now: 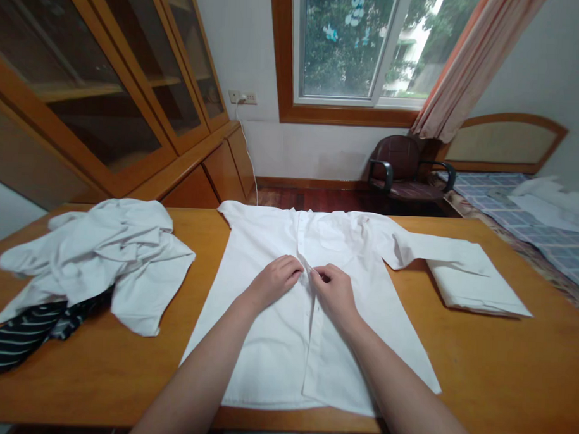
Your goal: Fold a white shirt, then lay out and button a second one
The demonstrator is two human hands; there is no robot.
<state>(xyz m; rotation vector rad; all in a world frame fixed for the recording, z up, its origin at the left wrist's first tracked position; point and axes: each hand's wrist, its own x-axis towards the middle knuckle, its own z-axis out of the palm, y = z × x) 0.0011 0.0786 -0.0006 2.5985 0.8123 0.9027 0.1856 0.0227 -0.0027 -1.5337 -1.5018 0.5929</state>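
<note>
A white short-sleeved shirt (266, 343) lies flat, front up, on the wooden table (502, 376), collar toward the far edge. My left hand (274, 281) and my right hand (333, 291) meet at the button placket in the middle of the shirt. Both hands have their fingers curled and pinch the two front edges of the cloth together. The lower part of the placket lies open, with the right panel overlapping loosely.
A crumpled heap of white clothes (112, 249) lies at the left, over a dark striped garment (24, 337). A folded white shirt (477, 287) rests at the right. Beyond the table stand a wooden glass-door cabinet (113, 90), a dark armchair (405, 170) and a bed (532, 206).
</note>
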